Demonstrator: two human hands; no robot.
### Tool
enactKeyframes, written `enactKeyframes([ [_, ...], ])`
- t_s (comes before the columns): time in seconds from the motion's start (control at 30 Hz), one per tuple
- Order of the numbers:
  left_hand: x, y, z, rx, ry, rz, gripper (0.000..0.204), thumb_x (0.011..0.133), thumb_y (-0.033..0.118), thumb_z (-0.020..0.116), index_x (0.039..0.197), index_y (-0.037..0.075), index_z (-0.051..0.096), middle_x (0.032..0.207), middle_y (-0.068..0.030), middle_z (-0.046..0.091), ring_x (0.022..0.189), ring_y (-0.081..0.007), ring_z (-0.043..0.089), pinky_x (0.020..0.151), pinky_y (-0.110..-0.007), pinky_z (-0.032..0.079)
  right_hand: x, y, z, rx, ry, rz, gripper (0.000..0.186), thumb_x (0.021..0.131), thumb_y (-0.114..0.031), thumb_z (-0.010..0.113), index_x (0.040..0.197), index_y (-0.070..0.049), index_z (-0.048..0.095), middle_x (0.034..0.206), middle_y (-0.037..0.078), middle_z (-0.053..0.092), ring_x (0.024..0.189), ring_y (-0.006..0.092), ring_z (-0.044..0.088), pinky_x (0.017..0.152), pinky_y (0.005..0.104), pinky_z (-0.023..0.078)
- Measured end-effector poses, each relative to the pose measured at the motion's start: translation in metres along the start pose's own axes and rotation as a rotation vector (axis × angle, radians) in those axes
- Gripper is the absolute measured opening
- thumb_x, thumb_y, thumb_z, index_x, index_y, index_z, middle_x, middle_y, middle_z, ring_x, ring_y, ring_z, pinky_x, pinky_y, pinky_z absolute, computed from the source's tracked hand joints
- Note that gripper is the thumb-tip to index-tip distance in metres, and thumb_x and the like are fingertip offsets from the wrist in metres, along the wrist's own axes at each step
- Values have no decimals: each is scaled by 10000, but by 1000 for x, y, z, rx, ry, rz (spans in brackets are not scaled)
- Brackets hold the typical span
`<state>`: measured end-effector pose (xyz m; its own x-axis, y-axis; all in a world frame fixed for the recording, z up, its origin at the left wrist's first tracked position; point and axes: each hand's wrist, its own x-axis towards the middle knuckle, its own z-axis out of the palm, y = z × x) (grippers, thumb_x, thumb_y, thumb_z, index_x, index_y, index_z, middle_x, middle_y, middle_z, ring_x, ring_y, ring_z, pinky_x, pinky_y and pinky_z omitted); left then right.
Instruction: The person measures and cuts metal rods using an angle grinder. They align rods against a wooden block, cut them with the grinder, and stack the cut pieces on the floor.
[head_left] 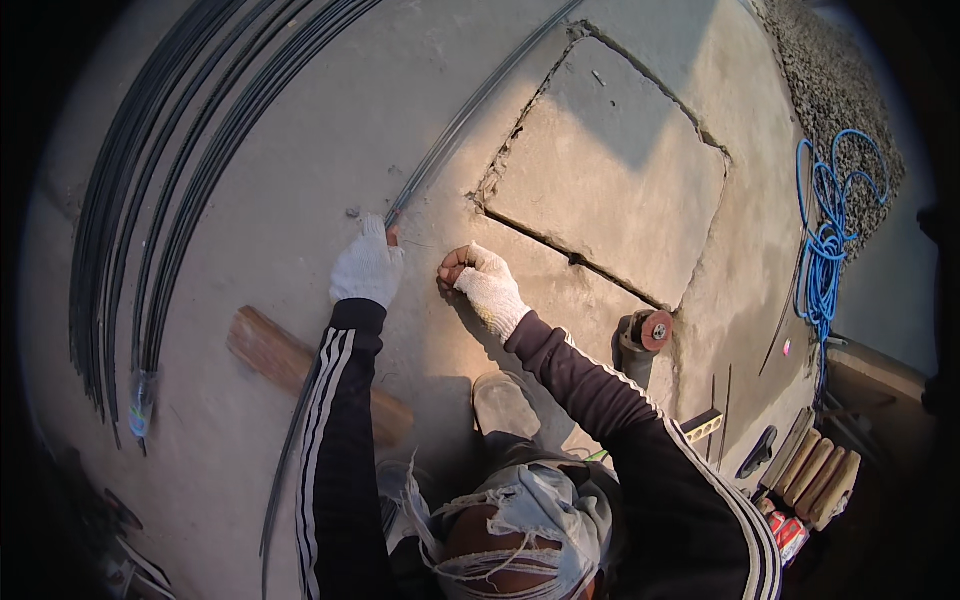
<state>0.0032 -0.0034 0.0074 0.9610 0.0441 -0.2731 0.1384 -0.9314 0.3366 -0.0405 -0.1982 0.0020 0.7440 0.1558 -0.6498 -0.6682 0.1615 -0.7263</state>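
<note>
My left hand (pixel 366 267), in a white knit glove with bare fingertips, is closed around the near part of a few thin steel rods (pixel 437 155). These rods run away from me along the concrete, toward the far edge. To the right, my right hand (pixel 484 281) wears a matching glove, its bare fingers curled together in a pinch just above the floor. Whatever sits between those fingertips is too small to make out. A dark rod (pixel 283 470) also shows beside my left forearm, and a reddish-brown wooden board (pixel 268 347) lies partly under that arm.
A bundle of long dark rods (pixel 165 190) curves along the left. Ahead on the right, a square concrete slab (pixel 620 190) has a gap around its edges. An angle grinder (pixel 643 338) stands near my right forearm. Farther right are a blue hose (pixel 822 265), gravel (pixel 830 80) and a yellow socket strip (pixel 702 425).
</note>
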Motion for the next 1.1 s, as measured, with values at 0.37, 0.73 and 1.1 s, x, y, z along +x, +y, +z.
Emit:
enactKeyframes([
  [0.37,-1,0,-5,-16,12,9,309,1054,356,539,1155,66,571,967,-238,737,879,-457,721,738,-569,562,1,5,11,109,-2,-48,141,964,6,697,1095,14,645,888,66,670,752,148,643,689,285,554],
  [0.73,-3,-1,-3,-58,44,9,367,1048,344,552,1245,39,607,948,-248,734,889,-453,719,759,-552,571,35,-35,13,-231,221,-353,128,950,-58,732,1066,-7,718,859,39,698,749,114,623,685,278,524],
  [1.1,-2,0,-3,-48,1,-4,322,1051,358,557,1150,52,569,983,-222,733,890,-436,725,747,-547,578,76,-51,32,-525,288,-607,121,963,-70,723,1073,-24,707,861,25,713,746,88,606,681,272,518],
])
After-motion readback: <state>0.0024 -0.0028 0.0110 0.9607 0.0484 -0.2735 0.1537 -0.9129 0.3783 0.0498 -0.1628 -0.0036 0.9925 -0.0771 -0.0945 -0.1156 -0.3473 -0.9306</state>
